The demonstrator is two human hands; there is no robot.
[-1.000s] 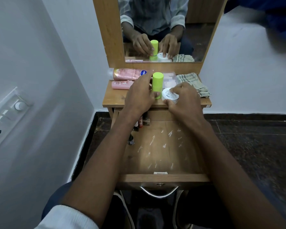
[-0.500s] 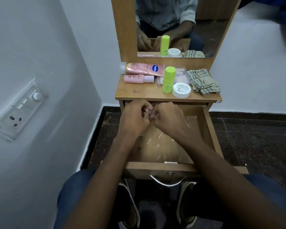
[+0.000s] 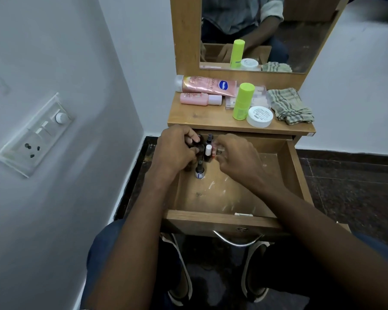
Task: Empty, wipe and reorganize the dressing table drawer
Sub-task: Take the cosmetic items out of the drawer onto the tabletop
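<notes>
Two bare hands work at the far-left corner of the open drawer (image 3: 233, 222), which is pulled out toward the viewer below the dressing table top (image 3: 202, 119). The left hand (image 3: 177, 151) has its fingers curled around a cluster of small dark bottles (image 3: 202, 148); their exact number is hidden by the fingers. The right hand (image 3: 238, 157), at 3 o'clock of the left, is closed around a small clear item (image 3: 218, 149) that is too blurred to name. Between the hands stand two visible small bottles: one white-capped bottle (image 3: 208, 151) and, at 12 o'clock of it, one dark-capped bottle (image 3: 210, 138). One more small bottle with a dark cap and a pale label (image 3: 199, 172) stands on the drawer floor at 6 o'clock of the left hand, just below its fingers. White streaks mark the drawer floor, and one metal handle (image 3: 236, 240) hangs on the drawer front.

Six things lie on the table top. At 9 o'clock: one long pink tube (image 3: 208, 85) lying on its side and, just at 6 o'clock of it, one shorter pink bottle (image 3: 199, 99) with a white cap, also on its side. At centre: one upright lime-green container (image 3: 243, 100), with one clear flat packet (image 3: 259, 98) behind it. Touching the green container at 4 o'clock: one round white jar (image 3: 259, 116). At 3 o'clock: one folded checked cloth (image 3: 289, 106).

One mirror (image 3: 300, 30) rises at 12 o'clock. One switch panel (image 3: 35, 135) sits on the wall at 9 o'clock.
</notes>
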